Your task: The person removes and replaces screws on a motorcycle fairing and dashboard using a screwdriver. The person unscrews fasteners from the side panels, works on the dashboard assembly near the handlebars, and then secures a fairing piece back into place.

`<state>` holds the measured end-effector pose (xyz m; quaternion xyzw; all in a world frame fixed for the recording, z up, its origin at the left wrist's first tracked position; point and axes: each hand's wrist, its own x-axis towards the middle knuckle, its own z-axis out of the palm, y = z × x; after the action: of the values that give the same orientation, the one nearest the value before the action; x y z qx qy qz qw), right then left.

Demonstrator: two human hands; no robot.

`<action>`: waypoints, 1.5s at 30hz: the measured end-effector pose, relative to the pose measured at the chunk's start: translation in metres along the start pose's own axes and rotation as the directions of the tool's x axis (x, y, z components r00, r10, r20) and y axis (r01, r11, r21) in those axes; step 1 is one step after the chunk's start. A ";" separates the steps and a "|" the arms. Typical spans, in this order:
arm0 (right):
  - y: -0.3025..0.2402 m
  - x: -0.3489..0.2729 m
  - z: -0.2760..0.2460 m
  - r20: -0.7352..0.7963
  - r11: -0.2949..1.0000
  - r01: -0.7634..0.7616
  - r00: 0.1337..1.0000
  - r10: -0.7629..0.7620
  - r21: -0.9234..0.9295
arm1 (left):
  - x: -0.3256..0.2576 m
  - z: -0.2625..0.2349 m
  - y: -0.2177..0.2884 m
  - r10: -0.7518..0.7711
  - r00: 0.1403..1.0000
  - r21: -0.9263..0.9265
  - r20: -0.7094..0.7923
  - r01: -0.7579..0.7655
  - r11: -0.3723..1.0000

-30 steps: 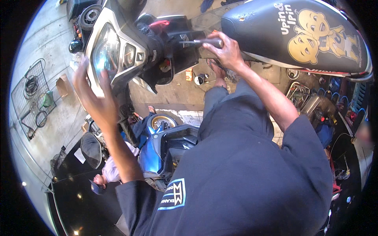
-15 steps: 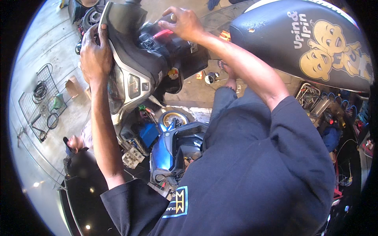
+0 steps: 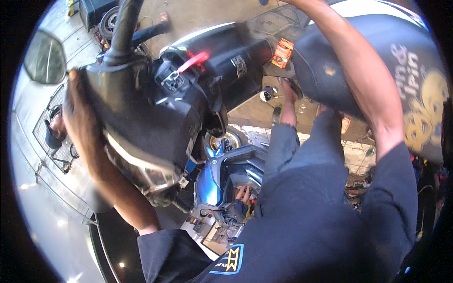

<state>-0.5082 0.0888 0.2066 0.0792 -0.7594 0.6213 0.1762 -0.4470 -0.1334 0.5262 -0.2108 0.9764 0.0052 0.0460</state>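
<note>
My left hand (image 3: 82,111) lies along the left outer side of a scooter's dark front cowl (image 3: 137,94). Its fingers are stretched out, though motion smears it. Over the scooter seat (image 3: 311,70) reaches my right forearm (image 3: 351,52); the hand itself is cut off by the top edge. A key with a red tag (image 3: 193,61) sits in the scooter's ignition switch (image 3: 170,78). Below the left hand, the white trim and headlight (image 3: 151,170) are blurred.
A mirror (image 3: 45,56) sticks out at the left. Nearby stands a blue scooter (image 3: 210,184). On the floor are an orange box (image 3: 282,53), a small round container (image 3: 268,93) and a wire rack (image 3: 52,127). Other people show at the left, top and lower middle.
My right hand has gone up out of view. The cowl fills more of the picture, and my left hand, still against its side, appears farther left and lower. The key and mirror show more plainly.
</note>
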 end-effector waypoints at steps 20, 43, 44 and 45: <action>-0.039 0.014 -0.004 0.300 0.946 -0.315 0.897 0.324 -0.080 | -0.009 -0.002 -0.026 -0.166 0.961 -0.227 -0.220 0.115 0.967; 0.016 -0.004 0.007 0.366 0.949 -0.263 0.877 0.311 -0.177 | 0.034 -0.031 -0.056 0.169 0.958 -0.958 0.231 0.195 0.209; 0.011 -0.001 0.003 0.393 0.935 -0.290 0.851 0.349 -0.203 | 0.033 -0.028 -0.051 0.019 0.987 -0.946 0.160 0.148 0.288; 0.011 -0.001 0.000 0.384 0.936 -0.286 0.856 0.346 -0.205 | 0.033 -0.024 -0.046 -0.123 0.990 -0.923 0.072 0.113 0.368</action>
<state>-0.5114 0.0911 0.1964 0.0705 -0.8236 0.5558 -0.0883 -0.4606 -0.1896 0.5474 -0.2695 0.7899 0.5445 -0.0835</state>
